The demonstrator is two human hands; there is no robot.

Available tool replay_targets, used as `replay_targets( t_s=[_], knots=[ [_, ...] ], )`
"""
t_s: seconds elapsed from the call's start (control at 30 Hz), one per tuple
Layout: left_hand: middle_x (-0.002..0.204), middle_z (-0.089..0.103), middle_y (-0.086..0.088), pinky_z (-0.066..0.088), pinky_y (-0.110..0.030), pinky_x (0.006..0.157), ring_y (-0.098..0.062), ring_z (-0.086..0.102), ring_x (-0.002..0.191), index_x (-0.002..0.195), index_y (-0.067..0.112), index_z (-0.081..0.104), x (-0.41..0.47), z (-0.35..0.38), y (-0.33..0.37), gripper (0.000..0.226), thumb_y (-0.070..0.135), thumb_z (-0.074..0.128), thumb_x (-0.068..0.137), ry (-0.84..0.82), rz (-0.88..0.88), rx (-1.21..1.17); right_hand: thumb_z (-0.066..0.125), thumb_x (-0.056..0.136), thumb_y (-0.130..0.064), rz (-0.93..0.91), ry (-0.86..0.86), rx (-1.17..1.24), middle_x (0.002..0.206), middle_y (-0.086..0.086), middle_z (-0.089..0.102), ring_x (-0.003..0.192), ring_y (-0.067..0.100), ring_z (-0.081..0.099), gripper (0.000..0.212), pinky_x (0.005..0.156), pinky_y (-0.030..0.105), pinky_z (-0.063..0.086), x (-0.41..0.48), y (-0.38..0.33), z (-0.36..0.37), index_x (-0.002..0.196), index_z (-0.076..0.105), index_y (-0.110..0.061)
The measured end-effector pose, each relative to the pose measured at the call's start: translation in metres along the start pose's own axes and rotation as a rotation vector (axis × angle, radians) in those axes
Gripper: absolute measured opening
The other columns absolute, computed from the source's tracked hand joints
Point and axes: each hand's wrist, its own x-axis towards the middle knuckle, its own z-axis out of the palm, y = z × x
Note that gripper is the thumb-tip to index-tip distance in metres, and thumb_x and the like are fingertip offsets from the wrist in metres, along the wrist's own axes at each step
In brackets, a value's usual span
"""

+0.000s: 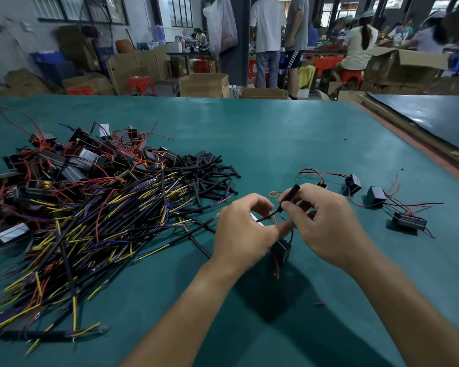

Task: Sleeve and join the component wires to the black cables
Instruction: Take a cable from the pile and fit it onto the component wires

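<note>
My right hand (pixel 326 223) pinches a short black sleeve tube (pixel 289 196) that points up and to the right. My left hand (pixel 243 231) pinches a thin black component wire (pixel 265 218) whose end meets the tube's lower end. Below both hands hangs a small black box component (pixel 280 251) with red wires trailing down. A heap of black cables with yellow and blue ends (pixel 90 234) lies at the left, with box components (pixel 72 160) stacked behind it. Loose black sleeve tubes (pixel 210 173) are piled beside the heap.
Three or so box components with red and black wires (pixel 376 197) lie at the right on the green table (pixel 302 133). A small orange wire loop (pixel 274 193) rests behind my hands. A red scrap (pixel 319 304) lies near the front. People and cardboard boxes (pixel 204 84) stand beyond the table.
</note>
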Motion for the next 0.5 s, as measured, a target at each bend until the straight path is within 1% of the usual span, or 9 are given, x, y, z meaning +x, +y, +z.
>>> replay_targets(
  t_s=[0.07, 0.17, 0.23, 0.3, 0.33, 0.37, 0.43, 0.47, 0.5],
  knots=[
    [0.071, 0.066, 0.015, 0.048, -0.026, 0.057, -0.003, 0.055, 0.059, 0.076, 0.024, 0.068, -0.006, 0.004, 0.0, 0.046, 0.061, 0.079, 0.052, 0.036, 0.034, 0.094, 0.066, 0.09, -0.012, 0.014, 0.014, -0.004, 0.077, -0.014, 0.065, 0.074, 0.007, 0.058, 0.011, 0.063, 0.015, 0.044, -0.001, 0.001, 0.001, 0.087, 0.069, -0.023],
    [0.064, 0.058, 0.013, 0.043, -0.026, 0.054, -0.005, 0.051, 0.058, 0.072, 0.023, 0.066, -0.01, 0.01, -0.002, 0.043, 0.061, 0.075, 0.054, 0.075, 0.106, 0.165, 0.065, 0.09, -0.011, 0.034, 0.026, 0.02, 0.076, -0.014, 0.067, 0.072, 0.007, 0.06, 0.011, 0.062, 0.018, 0.048, -0.001, 0.0, 0.001, 0.087, 0.069, -0.021],
    [0.064, 0.058, 0.008, 0.043, -0.028, 0.055, -0.008, 0.051, 0.059, 0.072, 0.022, 0.067, -0.009, 0.01, -0.005, 0.034, 0.052, 0.078, 0.061, 0.096, 0.136, 0.205, 0.065, 0.09, -0.01, 0.031, 0.028, 0.03, 0.074, -0.012, 0.067, 0.07, 0.007, 0.06, 0.011, 0.061, 0.016, 0.047, -0.001, -0.001, 0.001, 0.087, 0.07, -0.019],
    [0.066, 0.059, 0.005, 0.045, -0.032, 0.057, -0.014, 0.053, 0.06, 0.073, 0.021, 0.069, -0.006, 0.01, -0.006, 0.017, 0.034, 0.078, 0.069, 0.095, 0.157, 0.189, 0.065, 0.09, -0.009, 0.027, 0.033, 0.03, 0.071, -0.012, 0.066, 0.066, 0.008, 0.059, 0.012, 0.059, 0.014, 0.045, 0.0, -0.003, 0.001, 0.087, 0.07, -0.019],
    [0.067, 0.059, 0.004, 0.046, -0.034, 0.059, -0.017, 0.054, 0.062, 0.075, 0.02, 0.071, -0.005, 0.009, -0.006, 0.009, 0.028, 0.076, 0.074, 0.091, 0.178, 0.165, 0.064, 0.091, -0.009, 0.029, 0.036, 0.028, 0.069, -0.013, 0.065, 0.064, 0.009, 0.058, 0.012, 0.057, 0.014, 0.044, 0.001, -0.003, 0.001, 0.087, 0.069, -0.02],
    [0.069, 0.06, 0.001, 0.046, -0.037, 0.061, -0.019, 0.055, 0.064, 0.078, 0.018, 0.073, -0.004, 0.009, -0.007, 0.007, 0.024, 0.072, 0.079, 0.085, 0.201, 0.142, 0.064, 0.091, -0.01, 0.033, 0.04, 0.028, 0.066, -0.015, 0.063, 0.062, 0.009, 0.057, 0.012, 0.056, 0.013, 0.043, 0.001, -0.003, 0.0, 0.087, 0.069, -0.02],
    [0.071, 0.062, -0.001, 0.046, -0.038, 0.061, -0.021, 0.056, 0.065, 0.081, 0.016, 0.074, -0.003, 0.008, -0.008, 0.012, 0.022, 0.066, 0.087, 0.058, 0.246, 0.122, 0.063, 0.091, -0.01, 0.045, 0.043, 0.039, 0.061, -0.018, 0.06, 0.057, 0.009, 0.054, 0.012, 0.054, 0.012, 0.04, 0.001, -0.002, -0.001, 0.086, 0.069, -0.02],
    [0.07, 0.063, 0.002, 0.045, -0.035, 0.06, -0.019, 0.056, 0.064, 0.082, 0.016, 0.074, -0.002, 0.008, -0.009, 0.014, 0.021, 0.064, 0.09, 0.043, 0.263, 0.122, 0.063, 0.091, -0.011, 0.053, 0.044, 0.044, 0.062, -0.019, 0.059, 0.055, 0.01, 0.054, 0.013, 0.053, 0.013, 0.04, 0.001, -0.002, -0.001, 0.086, 0.069, -0.021],
    [0.068, 0.064, 0.007, 0.044, -0.031, 0.058, -0.013, 0.055, 0.061, 0.08, 0.017, 0.073, -0.001, 0.007, -0.01, 0.015, 0.021, 0.063, 0.092, 0.032, 0.27, 0.126, 0.063, 0.091, -0.011, 0.058, 0.049, 0.049, 0.062, -0.018, 0.059, 0.055, 0.011, 0.055, 0.013, 0.053, 0.015, 0.041, 0.002, -0.001, -0.001, 0.085, 0.068, -0.021]
  ],
)
